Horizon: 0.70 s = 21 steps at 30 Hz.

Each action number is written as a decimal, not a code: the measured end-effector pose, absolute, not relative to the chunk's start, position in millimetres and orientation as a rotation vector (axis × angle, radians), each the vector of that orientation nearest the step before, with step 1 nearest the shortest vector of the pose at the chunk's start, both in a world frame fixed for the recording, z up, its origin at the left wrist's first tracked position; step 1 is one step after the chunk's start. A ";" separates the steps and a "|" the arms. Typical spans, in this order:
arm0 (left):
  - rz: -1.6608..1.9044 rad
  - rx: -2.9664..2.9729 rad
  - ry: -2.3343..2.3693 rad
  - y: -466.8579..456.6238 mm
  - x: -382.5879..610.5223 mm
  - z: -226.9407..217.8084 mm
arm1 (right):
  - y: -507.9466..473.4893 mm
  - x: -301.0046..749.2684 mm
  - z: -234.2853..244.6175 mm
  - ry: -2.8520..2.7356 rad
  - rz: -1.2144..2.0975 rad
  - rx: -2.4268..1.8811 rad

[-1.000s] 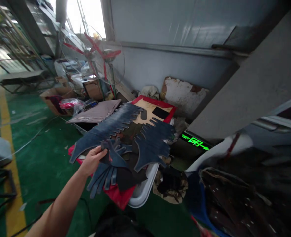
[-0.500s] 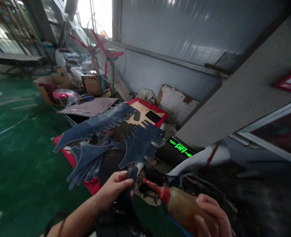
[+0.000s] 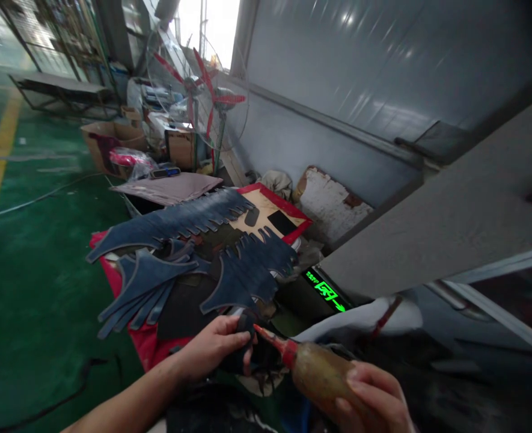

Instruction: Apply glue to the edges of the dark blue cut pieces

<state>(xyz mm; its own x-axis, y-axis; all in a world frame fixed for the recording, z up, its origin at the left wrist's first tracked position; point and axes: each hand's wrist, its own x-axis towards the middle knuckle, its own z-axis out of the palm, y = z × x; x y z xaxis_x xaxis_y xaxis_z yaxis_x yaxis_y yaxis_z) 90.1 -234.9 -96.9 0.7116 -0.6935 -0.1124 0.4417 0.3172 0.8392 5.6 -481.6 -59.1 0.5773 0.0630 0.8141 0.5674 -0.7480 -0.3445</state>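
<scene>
My left hand (image 3: 214, 349) is closed in a pinch on a small dark cut piece (image 3: 243, 343) near the bottom centre. In my right hand (image 3: 374, 400) I grip a grimy brown squeeze bottle (image 3: 322, 376) with a red nozzle; the nozzle tip points at the dark piece and nearly touches it. Just beyond my hands, several dark blue cut pieces (image 3: 247, 273) lie fanned in rows on a red-edged board (image 3: 293, 210).
A green glowing exit sign (image 3: 326, 291) sits low to the right of the board. A slanted grey beam (image 3: 437, 222) runs overhead at right. A red-bladed standing fan (image 3: 202, 78), cardboard boxes (image 3: 112, 141) and clutter stand at the back. Green floor (image 3: 31, 264) lies to the left.
My left hand left the fanned blue pieces and came down holding a small dark piece. My right hand came into view with the bottle and its nozzle moved up to the piece.
</scene>
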 end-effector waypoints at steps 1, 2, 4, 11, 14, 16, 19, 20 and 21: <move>-0.729 1.044 -0.276 -241.4 87.5 -94.7 | -486.9 8.0 -59.6 -0.483 -1.116 -2.183; -0.704 1.087 -0.250 -248.7 83.9 -92.7 | -492.8 9.7 -60.2 -0.458 -1.120 -2.152; -0.665 1.149 -0.175 -265.5 75.1 -89.2 | -507.9 11.8 -61.2 -0.412 -1.142 -2.096; -0.517 1.239 -0.011 -323.5 46.0 -79.7 | -568.9 15.3 -51.1 -0.670 -1.094 -2.026; -0.470 1.254 -0.011 -338.8 38.3 -74.9 | -582.8 18.2 -46.5 -0.732 -1.124 -2.065; -0.446 1.254 -0.001 -345.6 34.2 -71.7 | -588.4 19.8 -46.1 -0.712 -1.136 -2.026; -0.424 1.273 -0.023 -351.7 29.3 -66.5 | -593.2 22.1 -48.0 -0.773 -1.107 -1.961; -0.418 1.279 -0.037 -352.8 28.0 -64.5 | -594.1 23.1 -48.8 -0.814 -1.099 -1.959; -0.413 1.282 -0.045 -353.6 27.0 -62.3 | -594.5 24.3 -49.4 -0.847 -1.097 -1.968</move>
<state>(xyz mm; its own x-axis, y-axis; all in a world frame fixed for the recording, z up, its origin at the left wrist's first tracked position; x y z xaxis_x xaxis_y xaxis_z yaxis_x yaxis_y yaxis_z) 27.0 -353.6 -62.3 0.9259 -0.3238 -0.1944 0.2741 0.2219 0.9358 24.3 -594.5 -49.4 0.4223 0.1953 0.8852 0.8067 -0.5263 -0.2687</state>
